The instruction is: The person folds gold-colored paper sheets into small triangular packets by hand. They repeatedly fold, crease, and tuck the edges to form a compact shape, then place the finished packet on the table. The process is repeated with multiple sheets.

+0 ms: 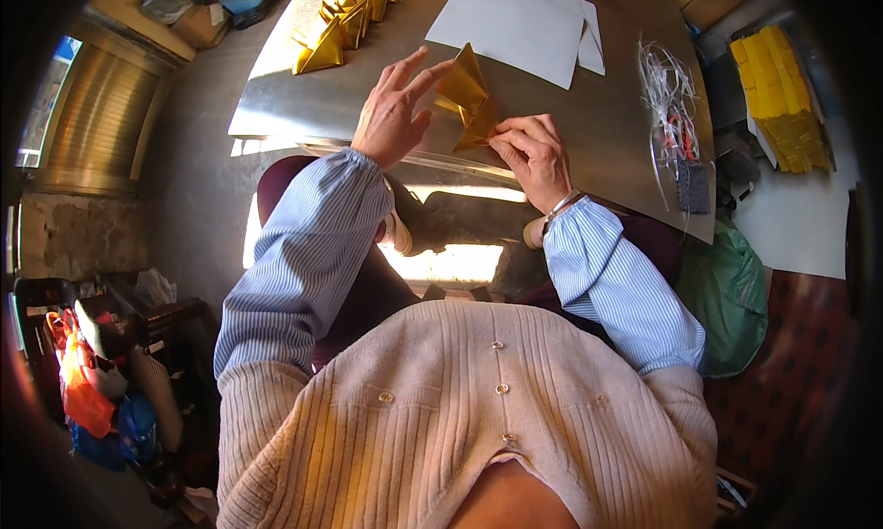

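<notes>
A folded piece of gold foil paper [470, 91] is held over the near edge of the metal-topped table [552, 125]. My right hand [534, 153] pinches its lower right corner between thumb and fingertips. On the other side, my left hand [400, 108] has its fingers spread, with the index fingertip at the paper's upper left edge. Whether that finger presses on the paper or only overlaps it in view, I cannot tell. A row of folded gold paper pieces [321, 49] stands at the table's far left.
White paper sheets [514, 25] lie at the far middle of the table. Clear plastic strips [666, 80] and a grey knitted piece [693, 187] lie near its right edge. Yellow paper stacks [779, 94] sit beyond it. A green bag [728, 305] hangs below the right corner.
</notes>
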### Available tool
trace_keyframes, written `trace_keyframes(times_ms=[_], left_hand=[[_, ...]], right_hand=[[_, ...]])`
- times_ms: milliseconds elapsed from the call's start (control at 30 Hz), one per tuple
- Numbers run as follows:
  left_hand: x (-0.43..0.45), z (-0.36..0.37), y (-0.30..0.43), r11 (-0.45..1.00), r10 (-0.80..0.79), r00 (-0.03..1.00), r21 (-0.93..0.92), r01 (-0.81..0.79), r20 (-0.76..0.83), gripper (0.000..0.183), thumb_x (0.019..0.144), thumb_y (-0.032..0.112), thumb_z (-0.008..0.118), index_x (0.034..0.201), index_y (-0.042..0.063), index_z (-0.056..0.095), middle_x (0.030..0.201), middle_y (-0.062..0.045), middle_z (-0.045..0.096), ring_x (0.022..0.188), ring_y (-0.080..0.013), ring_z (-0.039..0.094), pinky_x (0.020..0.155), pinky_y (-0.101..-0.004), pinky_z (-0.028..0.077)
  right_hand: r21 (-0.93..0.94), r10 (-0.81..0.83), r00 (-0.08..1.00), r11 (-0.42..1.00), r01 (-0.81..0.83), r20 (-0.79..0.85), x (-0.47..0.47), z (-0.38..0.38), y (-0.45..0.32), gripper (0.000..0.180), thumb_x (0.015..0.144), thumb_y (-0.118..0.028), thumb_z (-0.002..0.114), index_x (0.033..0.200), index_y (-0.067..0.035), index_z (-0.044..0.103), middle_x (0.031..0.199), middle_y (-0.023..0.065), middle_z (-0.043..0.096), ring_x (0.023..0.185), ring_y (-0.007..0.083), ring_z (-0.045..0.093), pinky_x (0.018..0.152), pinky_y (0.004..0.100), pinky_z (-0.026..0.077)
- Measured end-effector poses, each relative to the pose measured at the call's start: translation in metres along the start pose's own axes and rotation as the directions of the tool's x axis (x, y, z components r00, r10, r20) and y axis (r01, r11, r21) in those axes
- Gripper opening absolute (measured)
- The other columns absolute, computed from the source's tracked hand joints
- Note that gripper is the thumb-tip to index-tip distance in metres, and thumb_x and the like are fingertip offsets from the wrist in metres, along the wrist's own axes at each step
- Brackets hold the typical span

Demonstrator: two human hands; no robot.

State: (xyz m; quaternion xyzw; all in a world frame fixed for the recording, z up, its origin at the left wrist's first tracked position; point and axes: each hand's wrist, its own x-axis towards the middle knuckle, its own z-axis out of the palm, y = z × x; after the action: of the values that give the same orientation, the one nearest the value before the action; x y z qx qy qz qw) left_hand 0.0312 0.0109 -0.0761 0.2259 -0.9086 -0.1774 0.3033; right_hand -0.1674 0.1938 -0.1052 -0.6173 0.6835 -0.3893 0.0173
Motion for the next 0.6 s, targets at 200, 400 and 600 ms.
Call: trace_keyframes(times_ms=[200,400,600], left_hand=[[0.068,0.010,-0.034,0.941,0.337,0.915,-0.101,-0.323,0.221,0.057,0.090,0.002,0.076,0.141,0.027,0.072,0.162,-0.008,0.055,0.161,-0.0323,0.036,0.134,-0.0519,0.029],[0.100,0.018,-0.026,0.948,0.283,0.897,-0.244,-0.206,0.340,0.013,0.094,0.019,0.079,0.105,0.018,0.084,0.113,-0.002,0.080,0.120,-0.0285,0.072,0.128,-0.0525,0.038],[0.111,0.030,-0.003,0.916,0.396,0.868,-0.193,-0.351,0.298,0.012,0.093,0.021,0.077,0.102,0.018,0.084,0.092,-0.005,0.075,0.094,-0.0264,0.067,0.098,-0.0411,0.053]], right_hand=[[0.075,0.113,0.974,0.992,-0.100,-0.197,0.008,0.020,-0.007,0.020,0.084,-0.001,0.081,0.100,-0.009,0.071,0.112,0.0030,0.075,0.111,0.0286,0.064,0.098,0.0418,0.049],[-0.069,-0.034,0.977,0.997,0.019,-0.212,0.000,0.020,-0.012,0.019,0.091,-0.005,0.078,0.106,-0.013,0.069,0.107,0.0013,0.074,0.103,0.0232,0.065,0.090,0.0403,0.046],[-0.262,-0.097,0.990,0.963,0.068,-0.101,0.012,0.016,-0.013,0.023,0.096,-0.014,0.078,0.118,-0.015,0.071,0.104,-0.0004,0.070,0.099,0.0209,0.064,0.086,0.0404,0.045]])
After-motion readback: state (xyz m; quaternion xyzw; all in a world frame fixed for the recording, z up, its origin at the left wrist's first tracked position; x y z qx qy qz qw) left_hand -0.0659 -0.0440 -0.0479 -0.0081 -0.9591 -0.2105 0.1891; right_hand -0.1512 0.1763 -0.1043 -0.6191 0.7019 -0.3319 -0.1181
